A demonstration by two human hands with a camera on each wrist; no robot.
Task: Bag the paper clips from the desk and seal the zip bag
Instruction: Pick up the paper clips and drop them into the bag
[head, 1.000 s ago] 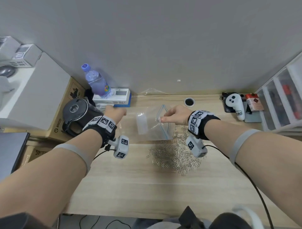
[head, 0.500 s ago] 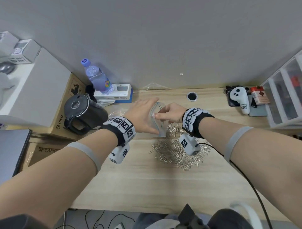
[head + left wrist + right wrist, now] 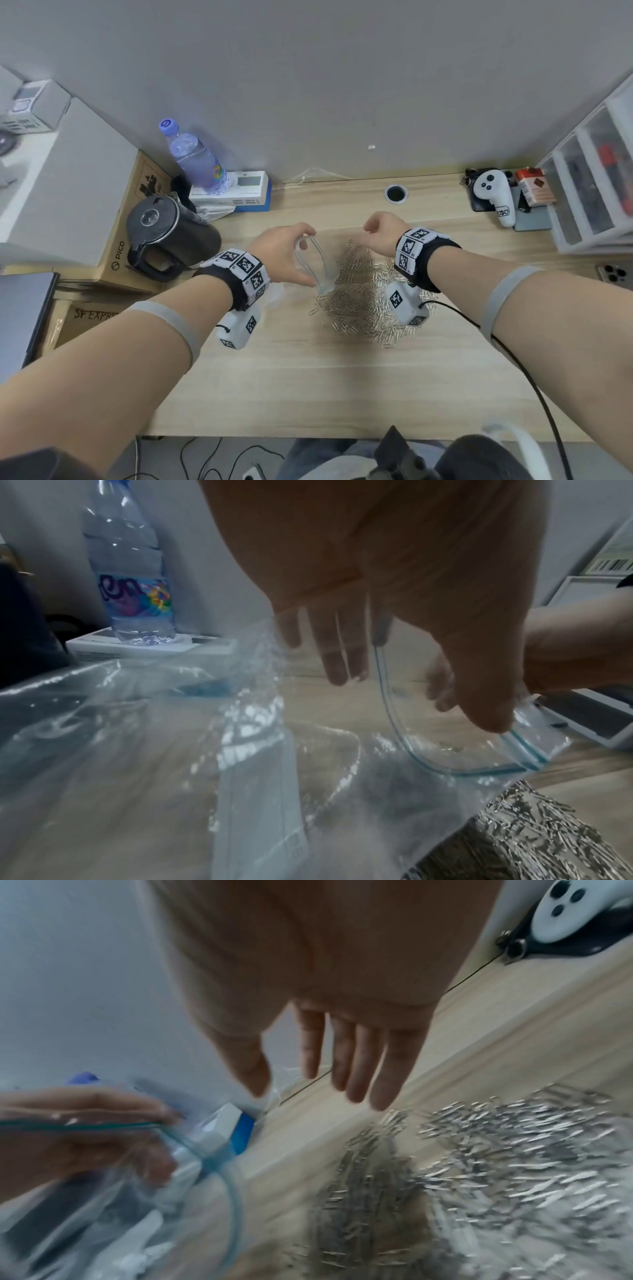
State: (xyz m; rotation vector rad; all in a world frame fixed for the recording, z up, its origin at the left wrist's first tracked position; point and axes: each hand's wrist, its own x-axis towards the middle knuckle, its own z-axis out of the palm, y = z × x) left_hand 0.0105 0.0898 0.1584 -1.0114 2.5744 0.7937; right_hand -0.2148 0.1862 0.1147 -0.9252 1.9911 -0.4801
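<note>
A clear zip bag [image 3: 320,270] with a blue-green zip strip lies on the wooden desk, its mouth turned toward the clips. My left hand [image 3: 301,253] grips the bag's rim between fingers and thumb, and the mouth bows open. In the left wrist view the thumb [image 3: 486,718] sits on the rim of the bag [image 3: 240,750]. A big heap of silver paper clips [image 3: 359,305] lies just right of the mouth. My right hand [image 3: 371,228] hovers over the far side of the heap, apart from the bag. Its fingers [image 3: 359,1085] are straight above the paper clips [image 3: 496,1164] and hold nothing.
A black kettle [image 3: 168,233], a water bottle [image 3: 198,161] and a white box [image 3: 239,192] stand at the back left. A cable hole [image 3: 395,193] is behind the hands. A white controller [image 3: 495,195], plastic drawers [image 3: 589,192] and a phone [image 3: 613,272] are on the right.
My left hand came from the bag's left end to its mouth and took hold of the rim. My right hand let go of the rim and moved right, over the clips.
</note>
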